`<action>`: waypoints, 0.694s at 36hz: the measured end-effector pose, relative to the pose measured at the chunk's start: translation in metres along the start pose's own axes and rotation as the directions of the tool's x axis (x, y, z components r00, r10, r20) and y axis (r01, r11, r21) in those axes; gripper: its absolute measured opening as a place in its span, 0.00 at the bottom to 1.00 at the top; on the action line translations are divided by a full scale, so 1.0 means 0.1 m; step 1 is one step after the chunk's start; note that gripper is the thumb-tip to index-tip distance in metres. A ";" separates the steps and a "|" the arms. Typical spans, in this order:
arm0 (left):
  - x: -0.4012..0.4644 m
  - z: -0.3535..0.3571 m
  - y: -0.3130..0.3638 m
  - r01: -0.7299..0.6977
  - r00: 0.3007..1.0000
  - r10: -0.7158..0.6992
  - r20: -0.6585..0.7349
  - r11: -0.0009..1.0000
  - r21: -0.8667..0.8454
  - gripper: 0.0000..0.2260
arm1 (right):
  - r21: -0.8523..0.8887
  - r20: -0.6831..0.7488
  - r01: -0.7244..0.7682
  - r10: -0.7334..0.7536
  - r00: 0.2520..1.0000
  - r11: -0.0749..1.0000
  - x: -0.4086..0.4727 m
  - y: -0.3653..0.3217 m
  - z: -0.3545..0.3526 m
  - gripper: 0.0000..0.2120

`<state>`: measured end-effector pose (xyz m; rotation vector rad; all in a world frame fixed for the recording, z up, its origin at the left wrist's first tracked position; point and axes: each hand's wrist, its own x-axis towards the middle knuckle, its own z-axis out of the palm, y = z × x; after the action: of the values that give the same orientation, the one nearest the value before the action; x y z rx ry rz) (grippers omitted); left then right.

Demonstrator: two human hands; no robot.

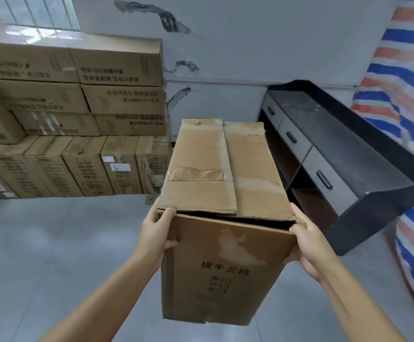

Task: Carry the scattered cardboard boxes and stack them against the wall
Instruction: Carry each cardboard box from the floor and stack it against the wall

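A tall brown cardboard box (225,218) with taped, loosely closed top flaps and black printed characters on its near face hangs in front of me above the floor. My left hand (155,230) grips its upper left corner, thumb over the top edge. My right hand (309,243) grips the upper right corner the same way. A stack of several similar cardboard boxes (77,119) stands against the wall at the left, in rows up to the window sill.
A dark desk with grey drawers (324,156) runs along the right, close to the held box. Behind it hangs a blue, orange and white striped tarp (403,95). The grey tiled floor (53,255) lies between me and the stack. The grey wall (250,45) is patched.
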<state>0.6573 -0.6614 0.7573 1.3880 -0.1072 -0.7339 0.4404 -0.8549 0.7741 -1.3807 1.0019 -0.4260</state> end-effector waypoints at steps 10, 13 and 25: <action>1.78 0.52 0.38 -0.003 0.999 0.002 -0.040 1.000 -0.013 0.19 | 0.008 0.033 0.037 -0.038 0.999 0.999 2.05 -0.53 0.22 0.27; 2.32 0.74 0.46 0.011 0.996 -0.013 -0.089 1.000 -0.022 0.18 | 0.004 0.080 0.018 -0.019 0.997 1.000 2.72 -0.71 0.25 0.25; 4.35 1.21 0.92 0.028 0.976 -0.042 -0.214 0.997 -0.067 0.16 | -0.090 0.216 -0.001 0.021 0.976 0.996 4.92 -1.55 0.59 0.29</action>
<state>0.9744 -0.9935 0.7174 1.4028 0.1109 -0.6065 0.8000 -1.2281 0.7483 -1.4667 0.8564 -0.2181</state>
